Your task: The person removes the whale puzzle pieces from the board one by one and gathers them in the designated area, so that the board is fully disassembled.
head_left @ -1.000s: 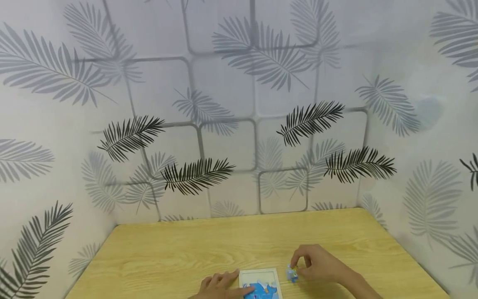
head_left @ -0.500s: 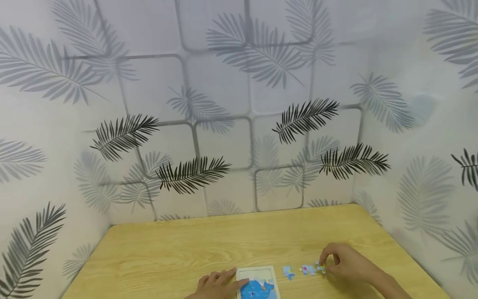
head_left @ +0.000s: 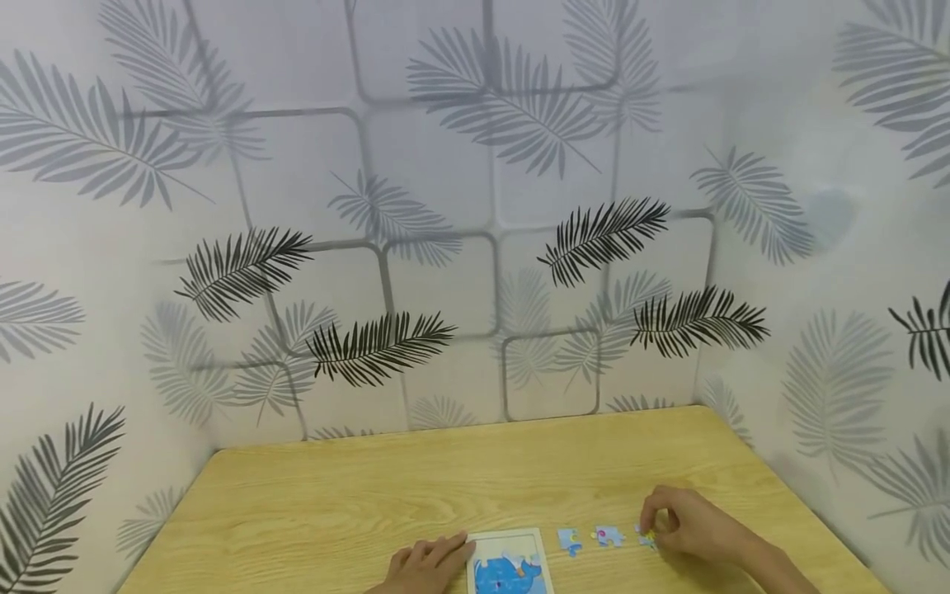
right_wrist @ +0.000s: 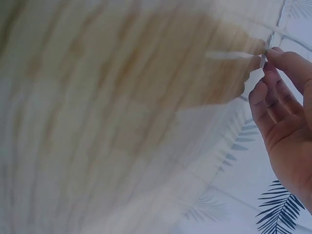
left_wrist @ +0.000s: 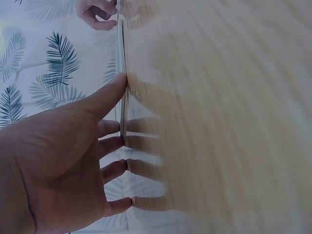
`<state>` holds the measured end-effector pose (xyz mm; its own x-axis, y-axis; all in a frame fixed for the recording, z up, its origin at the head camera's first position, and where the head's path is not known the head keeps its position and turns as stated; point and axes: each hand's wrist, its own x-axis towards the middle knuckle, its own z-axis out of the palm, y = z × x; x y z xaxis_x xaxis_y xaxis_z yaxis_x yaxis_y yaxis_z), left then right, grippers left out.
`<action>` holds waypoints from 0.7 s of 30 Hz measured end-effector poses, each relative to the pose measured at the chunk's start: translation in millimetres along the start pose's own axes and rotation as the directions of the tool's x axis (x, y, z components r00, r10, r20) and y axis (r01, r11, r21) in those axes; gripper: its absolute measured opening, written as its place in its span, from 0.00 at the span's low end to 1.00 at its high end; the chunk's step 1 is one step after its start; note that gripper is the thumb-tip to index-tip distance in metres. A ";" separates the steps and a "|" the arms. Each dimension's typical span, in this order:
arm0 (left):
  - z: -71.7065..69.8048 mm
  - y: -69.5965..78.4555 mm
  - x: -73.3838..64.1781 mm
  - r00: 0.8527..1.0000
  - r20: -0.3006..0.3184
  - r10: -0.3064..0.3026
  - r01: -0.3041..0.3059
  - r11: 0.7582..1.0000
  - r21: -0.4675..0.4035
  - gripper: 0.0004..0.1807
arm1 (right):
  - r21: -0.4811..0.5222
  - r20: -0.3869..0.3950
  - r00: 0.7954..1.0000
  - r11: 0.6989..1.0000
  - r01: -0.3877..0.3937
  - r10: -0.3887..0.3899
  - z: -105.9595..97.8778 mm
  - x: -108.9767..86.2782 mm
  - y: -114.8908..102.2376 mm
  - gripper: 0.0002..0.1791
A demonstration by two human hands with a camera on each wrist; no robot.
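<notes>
A whale jigsaw puzzle in a pale frame lies at the table's front, partly assembled, its lower part cut off by the view. My left hand rests at the frame's left side, fingers loosely spread. In the left wrist view, its thumb touches the frame's thin edge. To the right of the frame, my right hand pinches a small puzzle piece between thumb and fingers, low over the table. That piece shows edge-on in the right wrist view. Two loose puzzle pieces lie between frame and right hand.
The wood-grain table runs back to a wall papered with leaf patterns. Similar leaf-patterned walls stand to the left and right.
My right hand has moved right, and the pieces once bunched in its fingers are now spread in a row. The left hand's finger has come off the whale picture to the frame's edge.
</notes>
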<state>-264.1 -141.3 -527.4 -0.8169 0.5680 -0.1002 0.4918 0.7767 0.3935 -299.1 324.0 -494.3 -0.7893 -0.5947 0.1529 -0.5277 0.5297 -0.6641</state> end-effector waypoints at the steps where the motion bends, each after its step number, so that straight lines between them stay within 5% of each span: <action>1: 0.4 -0.4 0.2 1.000 -0.003 0.001 -0.001 1.000 0.000 0.46 | 0.003 0.000 1.000 1.000 0.000 0.000 0.0 0.3 -0.6 0.10; 10: 2.1 -5.5 1.6 1.000 0.001 0.019 -0.019 1.000 0.007 0.45 | -0.086 -0.112 0.976 0.980 0.177 -0.186 10.0 19.1 -15.7 0.08; 21: -0.6 -12.8 10.4 0.998 0.060 0.000 0.000 1.000 -0.007 0.45 | 0.056 -0.023 0.961 0.959 0.277 -0.276 55.7 65.4 -64.9 0.07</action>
<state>-279.0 -145.5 -532.9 -0.7970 0.5837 -0.1550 0.4896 0.7747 0.4001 -299.0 217.0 -482.0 -0.6200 -0.7035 0.3474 -0.7071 0.3092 -0.6359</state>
